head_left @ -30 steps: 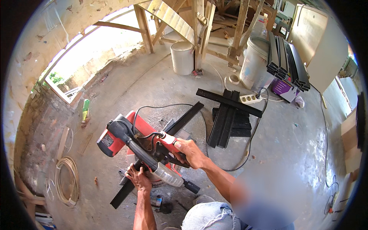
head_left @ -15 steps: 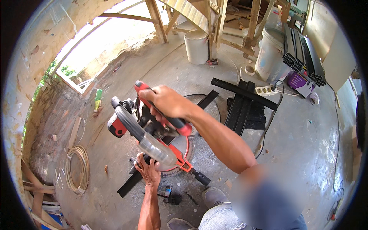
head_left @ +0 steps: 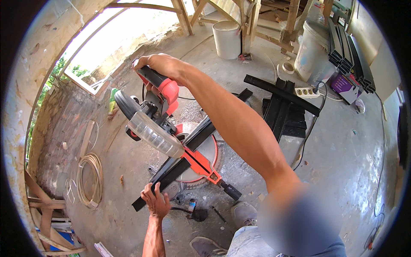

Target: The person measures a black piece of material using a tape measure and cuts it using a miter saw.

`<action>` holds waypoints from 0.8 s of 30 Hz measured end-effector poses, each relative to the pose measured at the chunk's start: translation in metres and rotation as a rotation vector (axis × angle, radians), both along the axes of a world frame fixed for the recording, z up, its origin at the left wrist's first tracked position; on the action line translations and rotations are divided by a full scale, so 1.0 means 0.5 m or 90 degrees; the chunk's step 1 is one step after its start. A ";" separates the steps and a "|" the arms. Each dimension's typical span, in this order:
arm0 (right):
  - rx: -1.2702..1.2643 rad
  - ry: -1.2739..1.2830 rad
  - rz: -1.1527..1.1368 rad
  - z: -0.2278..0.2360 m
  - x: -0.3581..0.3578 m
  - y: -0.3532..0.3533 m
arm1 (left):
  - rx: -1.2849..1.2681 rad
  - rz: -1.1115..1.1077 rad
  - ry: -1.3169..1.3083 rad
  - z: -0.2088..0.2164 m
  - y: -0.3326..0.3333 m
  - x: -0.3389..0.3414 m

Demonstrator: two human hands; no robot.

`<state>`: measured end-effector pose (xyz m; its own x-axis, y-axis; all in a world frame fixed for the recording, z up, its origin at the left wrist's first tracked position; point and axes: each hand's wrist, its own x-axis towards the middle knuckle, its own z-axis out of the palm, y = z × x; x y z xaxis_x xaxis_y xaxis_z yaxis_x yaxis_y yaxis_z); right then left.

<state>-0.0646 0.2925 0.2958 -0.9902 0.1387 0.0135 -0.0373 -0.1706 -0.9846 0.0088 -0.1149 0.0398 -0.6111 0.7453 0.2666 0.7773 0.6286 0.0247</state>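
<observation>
My right hand (head_left: pixel 160 67) is wrapped round the red and black handle of a mitre saw (head_left: pixel 201 160) on the floor. The saw head is raised, with its clear blade guard (head_left: pixel 156 135) above the red base. A black metal profile (head_left: pixel 171 172) lies across the left of the base. My left hand (head_left: pixel 156 201) grips it near its outer end, fingers curled over it. Another black profile length (head_left: pixel 201 135) lies in line on the right, with a gap between their ends at the saw slot. My right forearm partly covers this second length.
Stacked black profiles (head_left: pixel 278 113) lie to the right, beside a white power strip (head_left: pixel 306 92). A coil of cable (head_left: pixel 90 182) is at left. White buckets (head_left: pixel 227 40) and more long profiles (head_left: pixel 349 55) stand farther back. A small black tool (head_left: pixel 199 215) lies near my shoes.
My right hand has lifted the saw head up and away, uncovering the two profile ends. My left hand has shifted toward the profile's outer end. The whole view has shifted slightly.
</observation>
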 end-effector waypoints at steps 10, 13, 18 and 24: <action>-0.251 0.270 -0.602 -0.253 0.121 0.029 | -0.058 0.145 0.020 -0.030 -0.094 -0.034; 0.026 -0.077 -0.864 -0.464 0.213 0.060 | -0.040 0.146 -0.061 -0.031 -0.105 -0.048; 0.060 -0.366 -0.692 -0.668 0.253 0.059 | -0.097 0.124 -0.187 0.049 -0.123 -0.034; -0.059 -0.286 -0.600 -0.717 0.236 0.112 | -0.180 0.068 -0.336 0.125 -0.145 0.021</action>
<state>0.0535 0.3487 -0.0628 -0.3925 0.8382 -0.3786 0.1719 -0.3375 -0.9255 0.0195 -0.1873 0.1025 -0.6821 0.6705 -0.2918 0.6384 0.7406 0.2097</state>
